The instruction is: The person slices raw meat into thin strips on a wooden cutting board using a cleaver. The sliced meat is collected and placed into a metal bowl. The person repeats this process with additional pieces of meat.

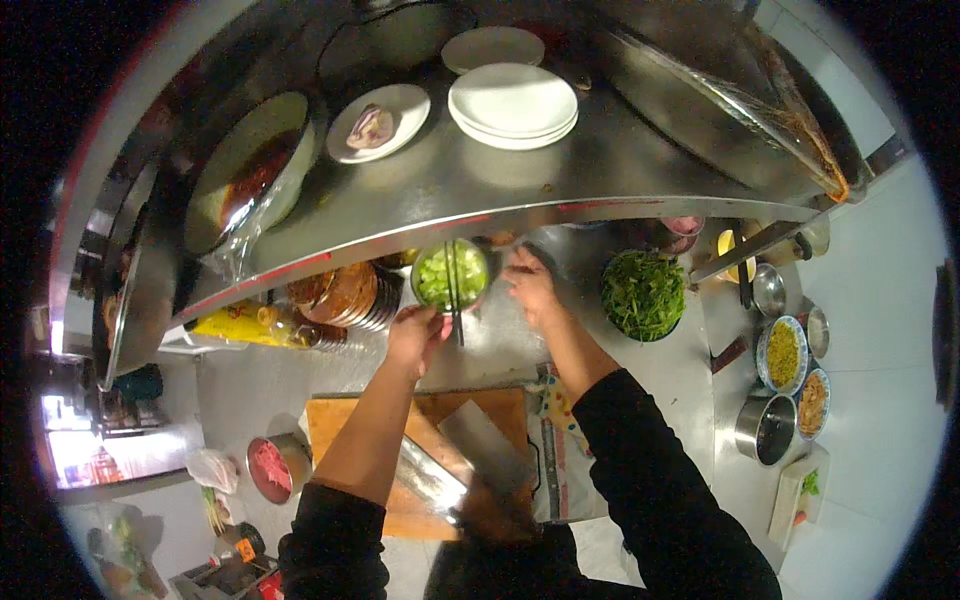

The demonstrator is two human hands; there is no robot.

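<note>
My left hand (418,337) grips the near rim of a bowl (485,291) of chopped green vegetable (435,274). A pair of dark chopsticks (452,292) lies across that bowl, their near ends beside my fingers. My right hand (531,289) is just right of the bowl, apart from it, with fingers spread and nothing visible in them. Below my hands is a wooden cutting board (337,420), bearing a broad-bladed cleaver (480,439) and a shiny metal blade or strip (431,472). My left forearm covers part of the board.
An overhead steel shelf (405,195) holds stacked white plates (514,101) and a large bowl (289,187). Leafy greens (643,292) fill a bowl at right. Stacked brown containers (337,292) and a yellow-labelled bottle (247,322) stand left. A metal pot (296,450) holds pink shreds.
</note>
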